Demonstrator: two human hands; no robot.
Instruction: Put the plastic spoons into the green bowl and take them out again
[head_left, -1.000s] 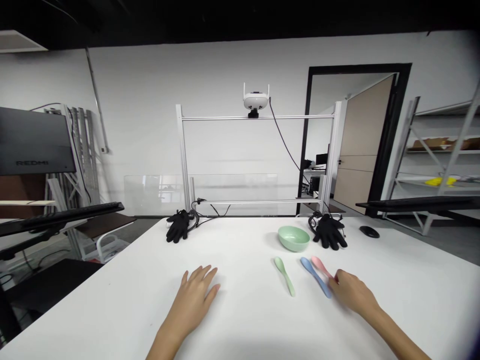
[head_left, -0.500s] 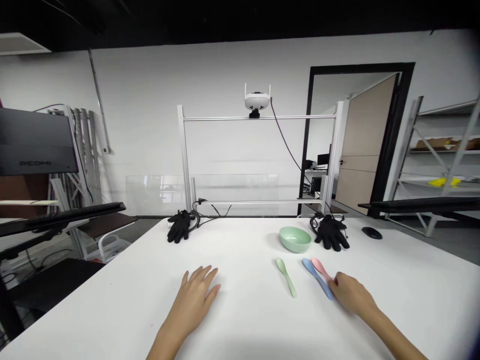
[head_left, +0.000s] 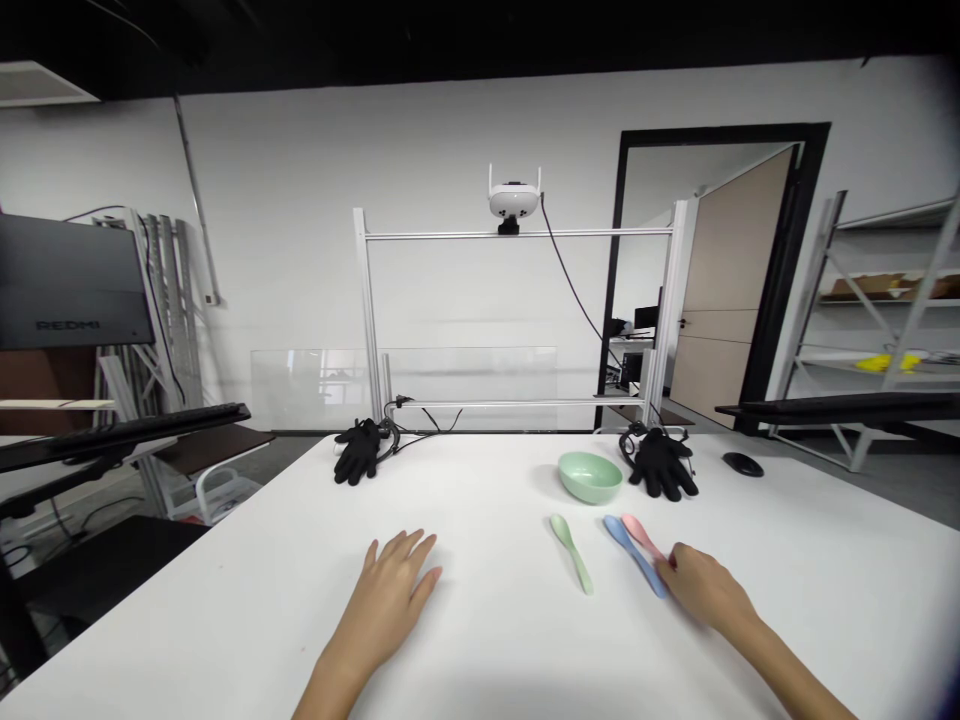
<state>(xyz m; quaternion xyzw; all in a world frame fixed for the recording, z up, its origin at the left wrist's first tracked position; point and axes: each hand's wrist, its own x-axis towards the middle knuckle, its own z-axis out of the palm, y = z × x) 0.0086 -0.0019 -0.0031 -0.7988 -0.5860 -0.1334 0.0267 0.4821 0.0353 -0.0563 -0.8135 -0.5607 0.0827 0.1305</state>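
Note:
My right hand (head_left: pixel 705 585) is closed around the handle of a pink spoon (head_left: pixel 640 533), whose bowl end points away from me. Right beside it on its left lies a blue spoon (head_left: pixel 634 556), its handle end close to my fingertips. A light green spoon (head_left: pixel 572 553) rests further left, apart from the other two. Beyond the spoons stands a green bowl (head_left: pixel 590 478), upright. My left hand (head_left: pixel 394 590) is palm down over the left part of the table, fingers spread, holding nothing.
The white table (head_left: pixel 480 650) carries a black glove (head_left: pixel 358 452) at the back left, another black glove (head_left: pixel 663 465) at the back right and a black mouse (head_left: pixel 743 464). A metal frame (head_left: pixel 517 404) with a white device (head_left: pixel 514 200) stands along the far edge.

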